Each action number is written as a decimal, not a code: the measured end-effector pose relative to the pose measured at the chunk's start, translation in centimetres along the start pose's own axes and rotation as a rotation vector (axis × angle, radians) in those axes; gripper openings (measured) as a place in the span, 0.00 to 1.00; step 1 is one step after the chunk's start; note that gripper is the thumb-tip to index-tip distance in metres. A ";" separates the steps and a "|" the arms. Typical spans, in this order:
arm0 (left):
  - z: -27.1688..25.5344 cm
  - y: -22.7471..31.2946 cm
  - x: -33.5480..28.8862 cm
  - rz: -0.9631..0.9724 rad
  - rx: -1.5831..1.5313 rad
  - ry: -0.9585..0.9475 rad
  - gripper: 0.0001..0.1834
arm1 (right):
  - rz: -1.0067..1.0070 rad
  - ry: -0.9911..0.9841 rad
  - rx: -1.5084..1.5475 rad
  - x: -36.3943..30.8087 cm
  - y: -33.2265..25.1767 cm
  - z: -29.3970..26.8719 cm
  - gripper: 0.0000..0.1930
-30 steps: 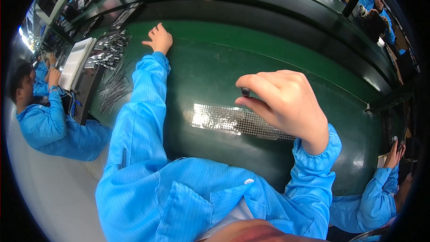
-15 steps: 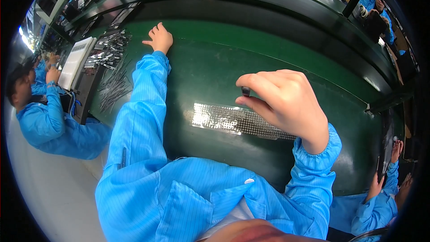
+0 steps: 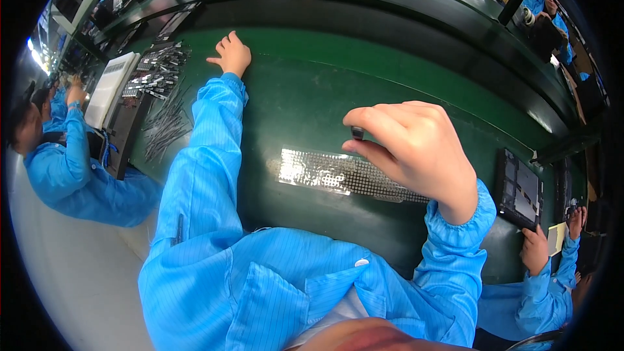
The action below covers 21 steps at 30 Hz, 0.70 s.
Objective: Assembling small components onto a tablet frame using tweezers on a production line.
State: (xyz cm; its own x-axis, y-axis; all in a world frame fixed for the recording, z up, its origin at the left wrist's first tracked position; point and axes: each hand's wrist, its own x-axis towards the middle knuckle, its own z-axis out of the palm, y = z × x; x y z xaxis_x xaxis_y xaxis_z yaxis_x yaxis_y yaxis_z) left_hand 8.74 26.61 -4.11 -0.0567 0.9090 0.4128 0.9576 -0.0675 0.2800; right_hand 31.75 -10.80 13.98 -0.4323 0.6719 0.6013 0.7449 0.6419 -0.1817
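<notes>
My right hand [image 3: 419,146] is raised over the green table [image 3: 292,104]. Its thumb and forefinger pinch a small dark block [image 3: 357,132]; the other fingers curl behind, partly hidden. Below it lies a clear, shiny sheet [image 3: 315,172] bearing a grid of small dark squares, its right end covered by my hand and wrist. My left hand [image 3: 234,55] rests far forward on the table at the left, fingers apart, with nothing in it. To its left is a pile of small metallic and black strips [image 3: 159,68].
Thin dark strips [image 3: 168,131] lie nearer, beside a white tray-like stack [image 3: 109,94]. A co-worker in blue [image 3: 65,166] sits at the left. On the right, another person's hand [image 3: 535,250] touches a flat dark panel-like device [image 3: 520,188]. A raised shelf [image 3: 390,6] runs along the back.
At the right, the flat dark device has come onto the table beside the co-worker's hand. The left co-worker's arm has shifted slightly. My hands have hardly moved.
</notes>
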 end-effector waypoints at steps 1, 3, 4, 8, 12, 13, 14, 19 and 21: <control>0.0 -0.1 0.0 0.002 0.001 0.001 0.27 | -0.006 0.004 0.000 0.0 0.0 0.0 0.11; -0.1 -0.2 0.1 0.003 0.000 0.006 0.27 | -0.005 0.000 0.001 0.0 -0.1 -0.1 0.11; -0.2 -0.2 0.0 -0.001 0.001 0.011 0.27 | -0.002 -0.005 0.002 0.0 -0.3 -0.2 0.11; 0.0 -0.2 -0.2 0.006 0.004 0.000 0.26 | 0.003 -0.003 -0.004 -0.2 -0.4 0.0 0.11; 0.4 -0.8 -0.4 -0.002 0.063 0.019 0.24 | 0.007 0.074 0.011 -0.2 0.2 0.0 0.10; -0.3 0.0 -0.6 -0.005 0.109 -0.012 0.24 | -0.010 0.149 -0.004 -0.3 0.9 -0.3 0.09; -0.3 -0.3 -0.8 -0.001 0.097 0.007 0.23 | 0.023 0.197 -0.071 -0.5 1.8 -0.9 0.09; 5.6 -7.1 5.6 0.043 0.138 0.041 0.24 | 0.460 0.576 -0.244 -6.7 9.3 -5.6 0.07; 4.2 -3.0 3.4 0.018 0.124 0.035 0.23 | 0.979 0.474 -0.568 -15.7 15.2 -7.7 0.07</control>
State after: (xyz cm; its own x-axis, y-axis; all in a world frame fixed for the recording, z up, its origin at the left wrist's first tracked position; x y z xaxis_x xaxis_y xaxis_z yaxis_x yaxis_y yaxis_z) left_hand 6.82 31.64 -7.15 -0.0472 0.8933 0.4470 0.9861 -0.0298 0.1636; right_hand 53.81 -14.46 7.75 0.5736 0.5028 0.6467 0.8182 -0.3905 -0.4220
